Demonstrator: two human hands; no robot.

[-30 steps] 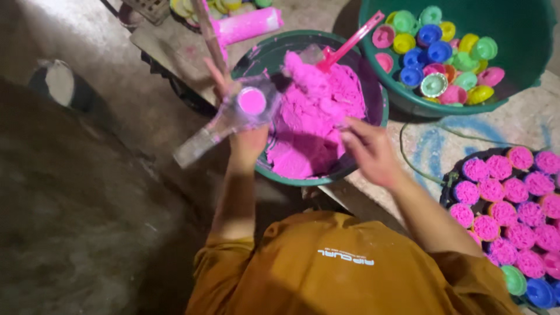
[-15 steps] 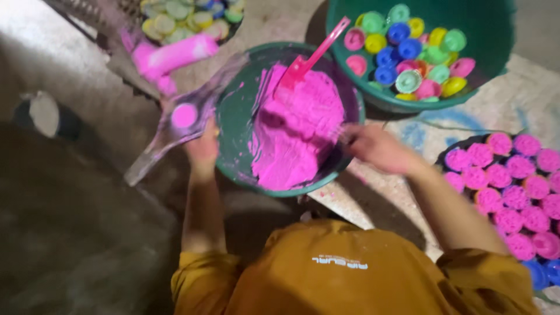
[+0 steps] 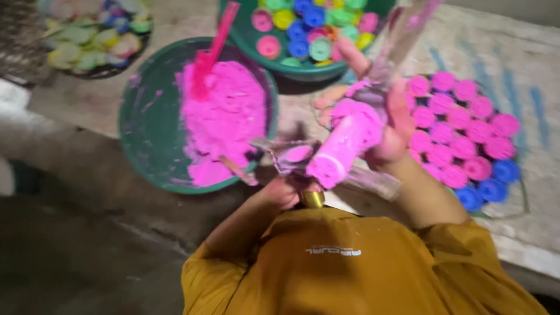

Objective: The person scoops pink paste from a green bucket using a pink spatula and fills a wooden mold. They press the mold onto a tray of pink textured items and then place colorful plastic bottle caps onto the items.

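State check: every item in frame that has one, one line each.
green basin: partly filled with pink powder, heaped on one side
pink scoop: stuck upright in the powder
pink tube: filled, gripped by right hand
left hand: at a clear plastic piece, grip blurred
far green tub: holds mixed-colour caps
dark tray: packed with pink and blue filled tubes

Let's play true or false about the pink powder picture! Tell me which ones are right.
1. The green basin holds blue powder. False: the powder is pink.
2. The right hand holds a pink tube. True.
3. A pink scoop sticks out of the powder. True.
4. The filled caps on the right are all yellow. False: mostly pink, a few blue.
5. The person wears a mustard-yellow shirt. True.
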